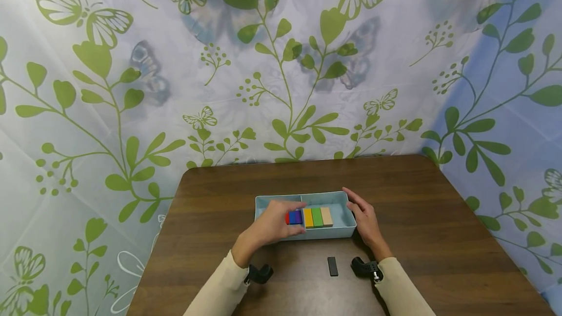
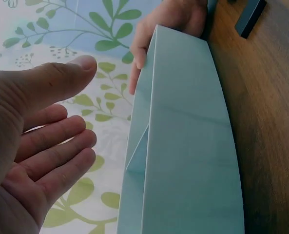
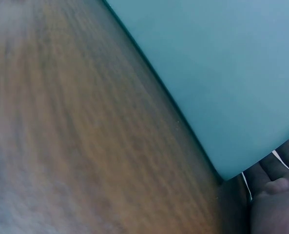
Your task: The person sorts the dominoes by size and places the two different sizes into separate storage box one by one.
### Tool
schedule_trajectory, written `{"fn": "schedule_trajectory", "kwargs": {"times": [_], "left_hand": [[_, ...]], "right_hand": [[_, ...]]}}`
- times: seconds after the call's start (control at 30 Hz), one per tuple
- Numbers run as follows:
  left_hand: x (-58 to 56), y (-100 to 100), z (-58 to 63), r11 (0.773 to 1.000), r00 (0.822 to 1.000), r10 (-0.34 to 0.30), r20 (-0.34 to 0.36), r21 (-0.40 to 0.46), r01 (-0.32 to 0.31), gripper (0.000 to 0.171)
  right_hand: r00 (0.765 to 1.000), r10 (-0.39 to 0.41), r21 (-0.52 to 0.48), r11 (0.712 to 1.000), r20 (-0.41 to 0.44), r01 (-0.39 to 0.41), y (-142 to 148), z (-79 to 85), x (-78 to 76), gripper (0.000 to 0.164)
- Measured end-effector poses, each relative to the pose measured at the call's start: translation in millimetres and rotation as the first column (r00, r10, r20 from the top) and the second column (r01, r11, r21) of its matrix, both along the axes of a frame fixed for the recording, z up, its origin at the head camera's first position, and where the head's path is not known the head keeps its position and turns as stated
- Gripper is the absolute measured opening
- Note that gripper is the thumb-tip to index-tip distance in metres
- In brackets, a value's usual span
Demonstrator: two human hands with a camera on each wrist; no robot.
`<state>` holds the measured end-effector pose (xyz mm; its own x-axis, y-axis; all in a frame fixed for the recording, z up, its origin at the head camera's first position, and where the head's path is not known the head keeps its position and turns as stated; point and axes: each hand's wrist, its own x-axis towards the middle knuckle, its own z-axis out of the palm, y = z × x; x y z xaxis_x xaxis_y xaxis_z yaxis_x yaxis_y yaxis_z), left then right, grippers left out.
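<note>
A pale blue divided box (image 1: 340, 232) sits on the table. Red, blue (image 1: 292, 217) and purple (image 1: 299, 216) blocks show left of its divider, with a yellow block (image 1: 308, 218), a green block (image 1: 317, 217) and a beige block (image 1: 327, 217) in a row on the right. My left hand (image 1: 273, 221) is over the left part, thumb and fingers apart around the blocks; in the left wrist view this hand (image 2: 42, 141) has nothing in it. My right hand (image 1: 368, 221) holds the box's right end, thumb at the rim, fingers along the outside.
A small black rectangular piece (image 1: 332, 266) lies on the brown wooden table (image 1: 210, 238) in front of the box. Black wrist mounts (image 1: 260, 274) are on both wrists. A leaf-and-butterfly patterned curtain (image 1: 281, 72) hangs behind the table and along its sides.
</note>
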<state>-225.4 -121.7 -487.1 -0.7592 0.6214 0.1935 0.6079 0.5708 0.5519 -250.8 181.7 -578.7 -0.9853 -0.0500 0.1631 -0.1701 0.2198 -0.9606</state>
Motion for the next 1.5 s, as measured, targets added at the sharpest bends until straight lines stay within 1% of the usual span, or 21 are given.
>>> {"fn": "schedule_trajectory", "kwargs": {"times": [0.13,0.2,0.37,0.57,0.67,0.73,0.8,0.97,1.07,1.13,1.27,1.5], "left_hand": [[4.6,3,-0.3,0.999,0.999,-0.018,-0.050,0.029,0.020,0.064],[6.7,5,-0.9,0.998,0.996,-0.035,-0.080,0.053,0.039,0.064],[11.0,11,-2.8,0.991,0.981,-0.078,-0.178,0.090,0.095,0.065],[19.8,19,-2.8,0.983,0.960,-0.099,-0.261,0.122,0.135,0.063],[25.3,23,-4.4,0.980,0.962,-0.105,-0.254,0.140,0.144,0.062],[29.0,25,-6.6,0.978,0.965,-0.107,-0.239,0.147,0.145,0.062],[32.6,28,-9.7,0.977,0.971,-0.112,-0.210,0.155,0.146,0.062],[41.3,35,-17.8,0.980,0.977,-0.125,-0.170,0.134,0.149,0.061],[45.4,38,-22.1,0.979,0.978,-0.133,-0.163,0.135,0.155,0.062],[47.5,40,-25.2,0.977,0.975,-0.137,-0.174,0.137,0.162,0.062],[51.9,43,-32.1,0.975,0.977,-0.135,-0.164,0.151,0.161,0.059],[59.9,47,-46.9,0.977,0.990,-0.126,-0.061,0.163,0.134,0.058]], "right_hand": [[1.000,0.002,-0.006,1.000,0.005,-0.002,0,0.2,0.5,0.042],[1.000,0.004,-0.011,1.000,0.006,-0.004,0,0.0,0.6,0.042],[1.000,0.005,-0.013,1.000,0.000,-0.005,1,-0.3,-0.1,0.043],[1.000,-0.005,-0.008,1.000,-0.003,0.005,1,0.0,-1.2,0.043],[1.000,-0.005,-0.001,1.000,-0.004,0.005,1,0.1,-1.1,0.043],[1.000,-0.004,0.001,1.000,-0.006,0.004,1,0.2,-0.8,0.043],[1.000,-0.005,0.001,1.000,-0.005,0.005,1,0.5,-0.6,0.042],[1.000,-0.004,-0.005,1.000,-0.001,0.004,1,0.2,-0.4,0.042],[1.000,-0.002,-0.017,1.000,-0.004,0.002,1,-0.2,-0.4,0.042],[1.000,0.000,-0.027,1.000,-0.008,0.000,1,-0.3,-0.7,0.042],[1.000,-0.001,-0.014,1.000,-0.010,0.001,1,0.0,-0.9,0.042],[1.000,0.002,-0.019,1.000,-0.012,-0.003,2,-1.3,-0.8,0.042]]}}
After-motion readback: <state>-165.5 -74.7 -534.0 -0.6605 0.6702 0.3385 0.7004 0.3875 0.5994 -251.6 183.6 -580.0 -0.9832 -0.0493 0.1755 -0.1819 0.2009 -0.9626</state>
